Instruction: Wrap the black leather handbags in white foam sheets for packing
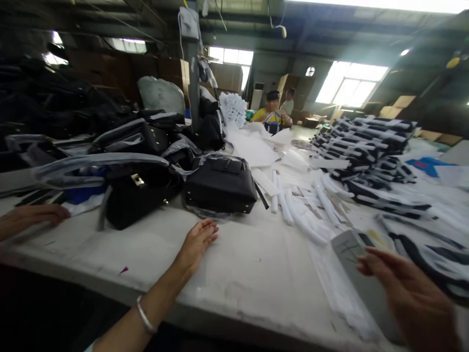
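My left hand (198, 242), with a silver bangle on the wrist, lies flat on the white table (234, 274), fingers stretched out and holding nothing. Its fingertips are just short of a black handbag (220, 188) in clear plastic wrap. My right hand (403, 286) hovers at the lower right, fingers extended and slightly blurred. It is over a flat grey sheet (348, 247) that lies on white tissue paper, and grips nothing.
A second black bag with a gold clasp (137, 195) and more wrapped bags are heaped at the left. Another person's hand (32, 217) rests at the far left edge. Rolled white paper (293, 210) and stacked dark straps (362, 146) cover the right. Two people sit at the far end.
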